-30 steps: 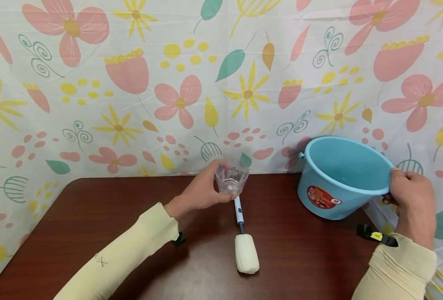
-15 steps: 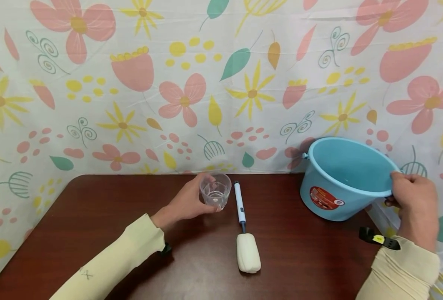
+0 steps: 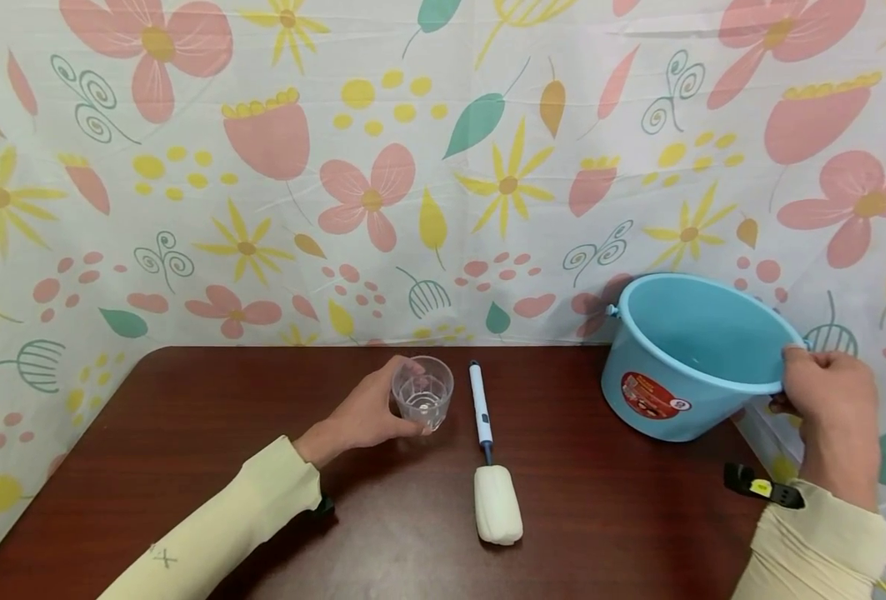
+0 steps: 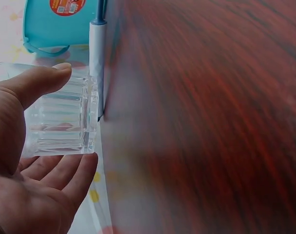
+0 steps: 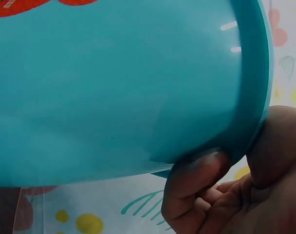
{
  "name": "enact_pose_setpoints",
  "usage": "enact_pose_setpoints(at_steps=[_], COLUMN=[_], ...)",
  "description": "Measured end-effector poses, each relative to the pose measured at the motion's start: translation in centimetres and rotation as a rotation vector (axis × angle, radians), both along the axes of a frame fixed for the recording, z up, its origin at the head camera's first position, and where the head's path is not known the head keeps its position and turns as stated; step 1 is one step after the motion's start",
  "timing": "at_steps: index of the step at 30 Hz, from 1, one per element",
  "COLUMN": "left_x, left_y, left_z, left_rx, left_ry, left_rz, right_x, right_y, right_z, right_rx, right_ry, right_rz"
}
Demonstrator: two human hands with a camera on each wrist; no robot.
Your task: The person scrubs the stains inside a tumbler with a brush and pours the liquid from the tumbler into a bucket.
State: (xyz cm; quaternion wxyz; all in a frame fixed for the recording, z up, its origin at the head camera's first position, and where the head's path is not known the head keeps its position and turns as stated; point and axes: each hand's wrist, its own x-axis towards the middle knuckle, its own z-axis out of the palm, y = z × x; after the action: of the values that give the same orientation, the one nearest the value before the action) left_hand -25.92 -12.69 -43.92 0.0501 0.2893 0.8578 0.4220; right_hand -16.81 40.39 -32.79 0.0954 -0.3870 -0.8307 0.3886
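Note:
My left hand [image 3: 365,412] holds a clear plastic cup [image 3: 424,392], mouth up, over the back middle of the table. In the left wrist view, the thumb lies on one side of the cup [image 4: 60,114] and the fingers on the other; whether its base touches the table I cannot tell. My right hand [image 3: 833,396] grips the rim of a light blue bucket [image 3: 660,375] at its right side. The right wrist view shows fingers curled under the bucket's rim [image 5: 255,87]. The inside of the bucket is only partly visible.
A bottle brush with a white sponge head [image 3: 498,505] and a pale blue handle [image 3: 480,404] lies between cup and bucket, handle pointing back. The dark wooden table [image 3: 382,533] ends at a floral cloth [image 3: 367,275] behind. The bucket stands near the table's right back corner.
My left hand has carried the cup left and down, off the line of the brush handle, uncovering the handle's end. The right hand keeps its grip on the bucket, which has hardly moved.

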Motion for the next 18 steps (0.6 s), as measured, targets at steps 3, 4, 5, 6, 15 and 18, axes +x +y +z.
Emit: enact_pose_setpoints(at_steps=[3,4,5,6,15,18], left_x=[0.0,0.0,0.0,0.0,0.1,0.1], left_y=[-0.2,-0.3,-0.3,-0.4,-0.8,-0.9], left_z=[-0.3,-0.3,-0.4,-0.5,-1.1,-1.3], left_rx=[0.0,0.003,0.011,0.021,0.1,0.099], left_ry=[-0.015,-0.025,-0.036,-0.05,-0.127,-0.132], left_rz=[-0.001,-0.002,-0.005,-0.007,-0.037,-0.032], right_x=[0.1,0.1,0.1,0.1,0.3,0.5], right_y=[-0.1,-0.2,-0.2,-0.2,-1.1,-1.5], right_z=[-0.1,-0.1,-0.1,-0.1,0.6,0.8], right_rx=[0.033,0.044,0.057,0.073,0.33,0.369], right_ry=[0.005,0.009,0.012,0.012,-0.02,-0.049], right_rz=[0.01,0.013,0.016,0.021,0.058,0.069])
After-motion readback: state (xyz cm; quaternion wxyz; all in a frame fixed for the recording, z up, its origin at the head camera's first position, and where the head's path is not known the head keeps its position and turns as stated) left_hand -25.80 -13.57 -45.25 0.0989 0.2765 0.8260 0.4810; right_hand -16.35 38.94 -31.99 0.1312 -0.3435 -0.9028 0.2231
